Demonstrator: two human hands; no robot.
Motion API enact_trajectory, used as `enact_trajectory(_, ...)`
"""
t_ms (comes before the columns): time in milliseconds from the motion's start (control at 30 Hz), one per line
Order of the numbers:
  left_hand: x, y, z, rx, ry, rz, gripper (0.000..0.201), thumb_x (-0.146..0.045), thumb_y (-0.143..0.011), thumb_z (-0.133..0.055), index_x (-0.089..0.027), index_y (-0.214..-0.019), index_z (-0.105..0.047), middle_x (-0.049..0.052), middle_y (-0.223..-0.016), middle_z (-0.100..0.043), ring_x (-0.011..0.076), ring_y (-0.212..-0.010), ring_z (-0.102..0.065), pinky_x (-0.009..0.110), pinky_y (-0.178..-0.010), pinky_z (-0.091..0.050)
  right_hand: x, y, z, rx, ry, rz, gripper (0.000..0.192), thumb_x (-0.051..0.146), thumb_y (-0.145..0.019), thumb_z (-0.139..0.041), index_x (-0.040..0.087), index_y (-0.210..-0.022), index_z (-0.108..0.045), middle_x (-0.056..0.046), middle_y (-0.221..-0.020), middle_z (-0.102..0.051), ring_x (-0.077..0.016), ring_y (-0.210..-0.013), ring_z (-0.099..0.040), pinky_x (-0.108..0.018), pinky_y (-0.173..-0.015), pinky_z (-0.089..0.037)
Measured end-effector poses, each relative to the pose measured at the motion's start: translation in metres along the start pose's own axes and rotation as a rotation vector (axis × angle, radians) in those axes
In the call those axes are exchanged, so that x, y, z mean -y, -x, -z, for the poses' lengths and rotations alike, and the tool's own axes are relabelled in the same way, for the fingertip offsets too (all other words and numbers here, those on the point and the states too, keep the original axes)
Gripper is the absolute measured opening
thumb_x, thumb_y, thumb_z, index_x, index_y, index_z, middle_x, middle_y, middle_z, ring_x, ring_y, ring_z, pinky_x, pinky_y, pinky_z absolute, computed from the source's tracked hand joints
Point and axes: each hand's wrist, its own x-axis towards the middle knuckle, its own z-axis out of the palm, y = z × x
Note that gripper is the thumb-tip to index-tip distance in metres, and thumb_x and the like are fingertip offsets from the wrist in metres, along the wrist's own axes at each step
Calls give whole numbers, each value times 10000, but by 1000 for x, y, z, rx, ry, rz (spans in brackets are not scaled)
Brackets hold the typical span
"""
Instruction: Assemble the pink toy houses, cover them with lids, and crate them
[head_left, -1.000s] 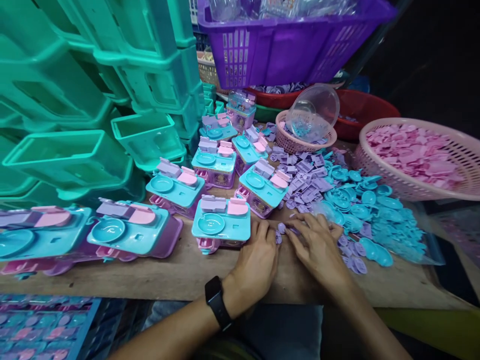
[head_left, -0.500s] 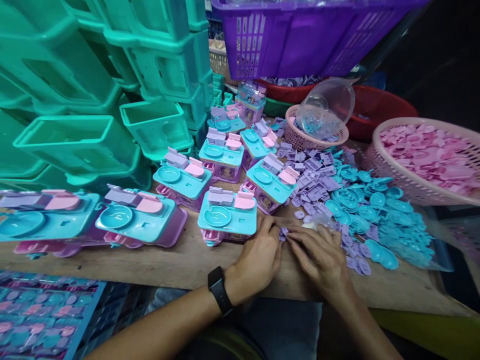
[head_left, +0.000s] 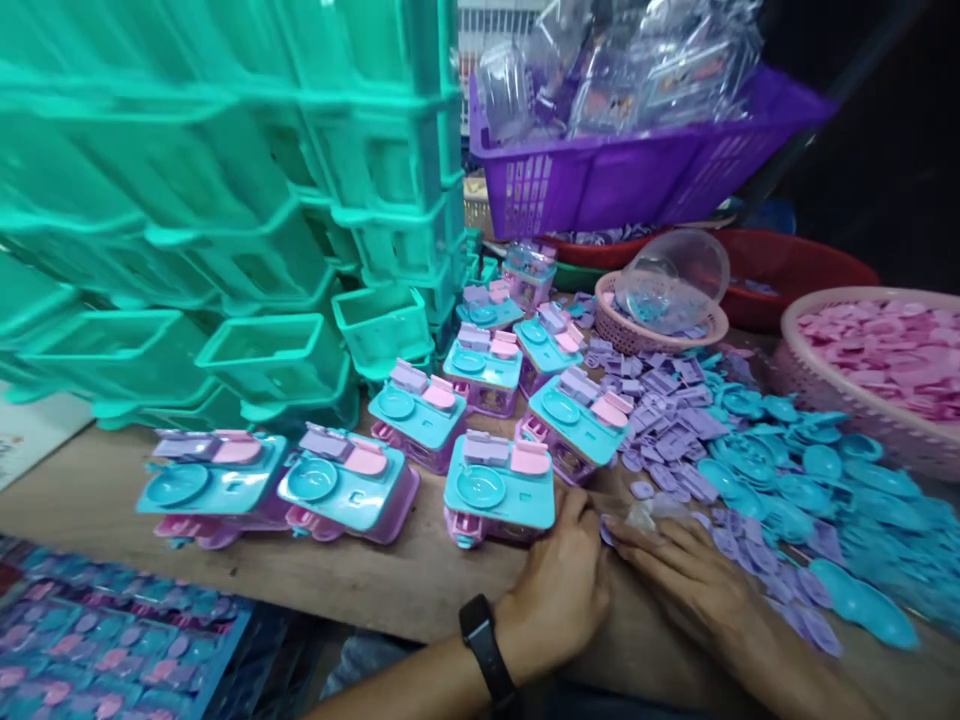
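At the far left, a pale panel (head_left: 37, 430) edges the wooden bench (head_left: 360, 590), whose brown top shows bare along the front. Below the bench, a blue tray (head_left: 217, 660) holds rows of turquoise, pink and lilac pieces. Green bins (head_left: 397, 160) stand stacked in a high wall across the left and back, the lower ones tipped so that their hollow insides show. In front of them sit two toy sets (head_left: 341, 490) side by side, turquoise-topped on pink-purple bases, and more toy sets form a cluster toward the middle.

The left hand (head_left: 562, 580), with a black watch (head_left: 487, 640) at its wrist, is curled just beside the front toy set (head_left: 499, 490); what its fingers grip cannot be told. A small purple piece (head_left: 606, 530) lies between the two hands, at the fingertips of the right hand (head_left: 690, 580). That hand is low over the bench, fingers stretched and close together; whether they pinch the piece cannot be told.

Behind, a purple crate (head_left: 592, 190) of clear plastic packaging rises above red basins (head_left: 802, 275) and a small pink basket (head_left: 652, 345). Rightward spread a lilac heap (head_left: 667, 420) and a turquoise heap (head_left: 795, 460); a large pink basket (head_left: 814, 400) of pink pieces stands at the right edge, against a dark background.
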Motion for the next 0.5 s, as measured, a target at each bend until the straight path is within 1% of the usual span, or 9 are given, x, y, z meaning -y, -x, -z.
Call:
enact_trajectory(100, -2, 0, 4, 5, 5, 3, 232, -63, -904, -508, -169, -1101, -570, 107, -1279, -539, 265, -1183, -567, 441, -1056, -552, 7, -2, -11, -91, -45, -139, 301, 259, -1043, -442, 286, -1151, -722, -29, -1046, -798, -217, -917, -747, -397, -821, -561)
enact_trajectory(200, -2, -1, 6, 9, 0, -25, 235, -52, -881, -515, -151, -1087, -572, 116, -1264, -542, 266, -1170, -567, 452, -1046, -550, 21, -7, -13, -148, -125, -323, 187, 336, -1007, -552, 269, -998, -727, -35, -988, -795, -232, -878, -755, -405, -793, -586)
enact_trajectory(267, 1, -2, 5, 0, -3, -53, 227, -59, -873, -532, -150, -1077, -573, 115, -1258, -543, 265, -1167, -568, 452, -1036, -553, 31, -7, -14, -194, -173, -446, 170, 339, -993, -577, 265, -983, -729, -37, -972, -793, -237, -881, -760, -391, -774, -605)
enact_trajectory(367, 4, -2, 4, -13, 19, -75, 244, -66, -854, -574, -157, -1081, -582, 115, -1264, -553, 270, -1191, -572, 453, -1041, -551, 41, -3, -15, -254, -230, -633, 197, 329, -965, -589, 257, -1045, -755, -56, -1006, -794, -254, -911, -765, -389, -807, -626)
enact_trajectory(433, 4, 0, 3, -45, 83, -114, 344, -43, -833, -591, -157, -1158, -580, 116, -1303, -563, 264, -1233, -569, 440, -1071, -536, 44, 1, -17, -277, -267, -770, 212, 362, -940, -611, 255, -1018, -777, -54, -990, -800, -265, -884, -772, -389, -792, -635)
enact_trajectory(500, 5, 3, 4, -92, 154, -187, 462, -10, -834, -571, -162, -1270, -553, 110, -1346, -576, 240, -1279, -559, 410, -1121, -503, 44, 3, -17, -285, -314, -912, 231, 415, -909, -640, 247, -955, -792, -51, -941, -805, -277, -838, -777, -387, -739, -642)
